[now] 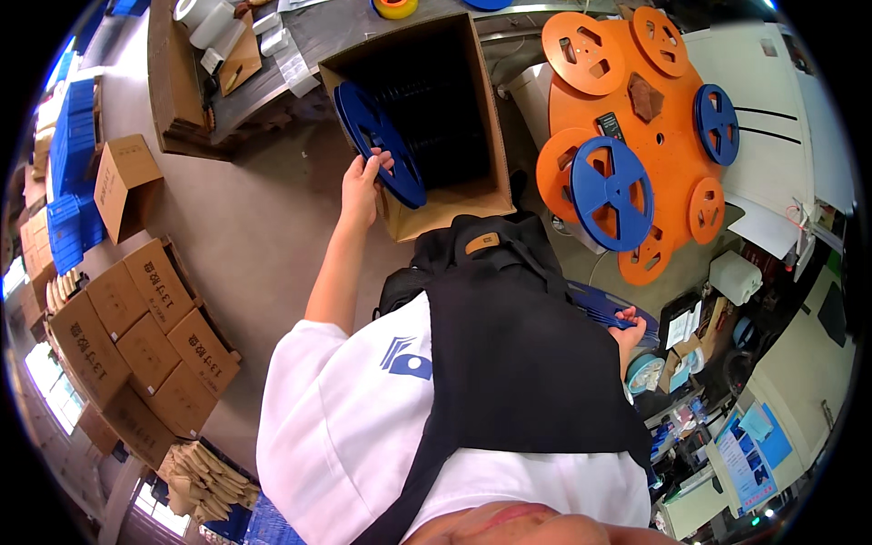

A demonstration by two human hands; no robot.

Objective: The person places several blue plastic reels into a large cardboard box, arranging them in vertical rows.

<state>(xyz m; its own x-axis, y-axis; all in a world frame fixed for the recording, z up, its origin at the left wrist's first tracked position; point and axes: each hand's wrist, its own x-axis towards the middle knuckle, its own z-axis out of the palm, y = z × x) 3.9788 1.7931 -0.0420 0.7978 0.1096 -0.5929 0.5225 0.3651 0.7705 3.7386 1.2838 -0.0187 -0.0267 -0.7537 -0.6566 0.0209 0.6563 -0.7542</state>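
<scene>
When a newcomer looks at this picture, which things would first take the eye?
Probably the orange lobed platform at upper right, carrying orange slotted discs and blue reels. Next might come the tilted blue reel in the left hand, at the left side of the open cardboard box, top centre.

the bare left forearm (334, 277) extends forward, to the left of the clothed torso (522, 381), with its wrist (356, 220) roughly in line. at its end the bare left grip (360, 186) is closed, its fingers (373, 158) curled inward to the right. the bare right grip (627, 332) sits closer in, by the torso's right side, fingers bent and turned inward; the torso hides most of the right arm.
</scene>
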